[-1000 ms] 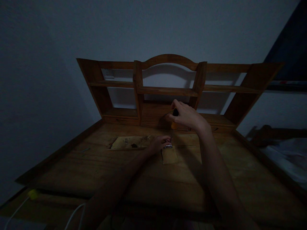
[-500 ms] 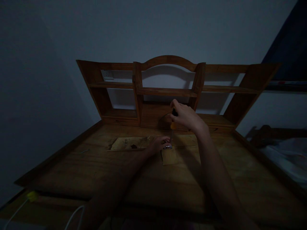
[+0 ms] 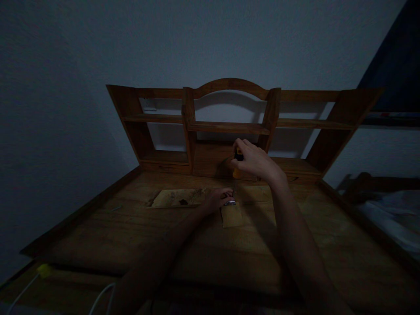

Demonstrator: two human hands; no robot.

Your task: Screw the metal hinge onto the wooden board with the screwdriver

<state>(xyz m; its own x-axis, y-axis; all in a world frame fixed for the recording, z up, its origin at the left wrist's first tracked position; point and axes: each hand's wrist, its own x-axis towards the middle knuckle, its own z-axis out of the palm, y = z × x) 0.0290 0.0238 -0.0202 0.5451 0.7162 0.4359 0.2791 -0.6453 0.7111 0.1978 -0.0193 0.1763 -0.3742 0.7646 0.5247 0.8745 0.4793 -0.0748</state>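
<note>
My right hand (image 3: 251, 158) is closed round the handle of a screwdriver (image 3: 236, 174), black and yellow. The screwdriver stands nearly upright, its thin shaft pointing down to a small shiny metal piece (image 3: 230, 202). Fingers of my left hand (image 3: 217, 199) are curled and pressed against that metal piece, which looks like a hinge or bracket; its exact kind is too dark to tell. It lies at the far edge of a small pale wooden block (image 3: 231, 216) on the desk top (image 3: 197, 258). The screwdriver's tip is hidden by my left fingers.
Behind my hands rises a wooden desk hutch (image 3: 226, 127) with shelves. A pale rough wood strip (image 3: 175, 197) lies left of my left hand. Farther left is a thin small rod (image 3: 116, 208). A yellow object with a white cord (image 3: 44, 270) sits at the near left edge.
My right fingers have shifted round the screwdriver handle, and more yellow shows at its top. My left hand and the wooden block hold their place. The view has tilted slightly.
</note>
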